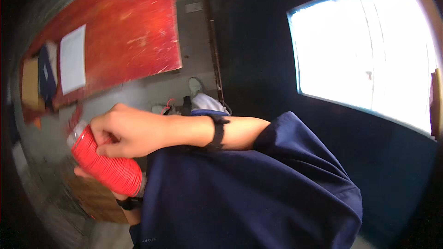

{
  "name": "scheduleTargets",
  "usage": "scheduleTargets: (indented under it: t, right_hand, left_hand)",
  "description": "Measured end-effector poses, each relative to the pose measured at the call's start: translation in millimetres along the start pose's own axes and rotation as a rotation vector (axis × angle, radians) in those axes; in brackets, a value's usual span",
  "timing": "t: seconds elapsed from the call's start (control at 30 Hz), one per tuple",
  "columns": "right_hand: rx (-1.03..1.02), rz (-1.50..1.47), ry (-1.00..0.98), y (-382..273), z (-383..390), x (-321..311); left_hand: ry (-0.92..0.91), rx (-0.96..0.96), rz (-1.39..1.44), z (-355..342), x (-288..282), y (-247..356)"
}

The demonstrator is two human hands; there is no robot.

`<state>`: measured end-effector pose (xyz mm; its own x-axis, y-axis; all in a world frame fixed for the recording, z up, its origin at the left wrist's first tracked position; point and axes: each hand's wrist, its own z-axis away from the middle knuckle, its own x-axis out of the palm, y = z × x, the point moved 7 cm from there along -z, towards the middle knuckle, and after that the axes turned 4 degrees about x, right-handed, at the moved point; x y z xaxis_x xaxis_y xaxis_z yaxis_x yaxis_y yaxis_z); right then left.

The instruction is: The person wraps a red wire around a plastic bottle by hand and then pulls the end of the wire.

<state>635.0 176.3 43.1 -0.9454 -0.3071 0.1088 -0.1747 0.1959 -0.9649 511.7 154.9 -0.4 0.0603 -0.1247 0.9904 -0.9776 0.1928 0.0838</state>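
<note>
navy cloth shirt (pixel 244 193) fills the foreground. both hands are together at a thick cylindrical spool wound with glossy red cord (pixel 108 166), held tilted in the air left of the shirt. the left hand (pixel 82 172), mostly hidden underneath, seems clamped on it from below; the right hand (pixel 122 131) curls over its upper part, though i cannot tell whether it grips the spool or pinches 1 strand.

it should handle as fairly firm, moderately weighty and not fragile, with smooth turns that might slip; the middle looks the best hold.

beyond, a scuffed red tabletop (pixel 134 32) bears a white paper sheet (pixel 74 59). its near edge could obstruct a wide forward swing.
</note>
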Motion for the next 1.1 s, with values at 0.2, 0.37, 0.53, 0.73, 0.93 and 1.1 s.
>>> scheduleTargets:
  t: [0.2, 0.37, 0.53, 0.73, 0.93, 1.1]
  right_hand:
    - [-0.011, 0.029, 0.253, -10.2, 23.1, -45.2]
    - [0.065, 0.113, 0.337, -9.9, 46.2, -82.1]
    - [0.038, 0.114, 0.361, -13.5, 53.4, -106.7]
    - [-0.116, 0.153, 0.337, -45.6, 67.3, -160.4]
    - [-0.042, 0.0, 0.368, -51.9, 81.6, -196.2]
    - [-0.085, 0.043, 0.169, -55.4, 77.1, -181.5]
  left_hand:
    - [0.184, -0.435, -0.304, -27.5, -33.1, -3.7]
    - [0.302, -0.523, -0.949, -51.9, -18.7, -47.1]
    - [0.266, -0.493, -0.961, -52.0, -18.9, -64.9]
    - [0.316, -0.576, -0.687, -49.5, -17.4, -77.0]
    - [0.057, -0.475, -0.432, -64.7, 27.5, -175.5]
    - [0.029, -0.379, -0.376, -46.6, 27.5, -170.6]
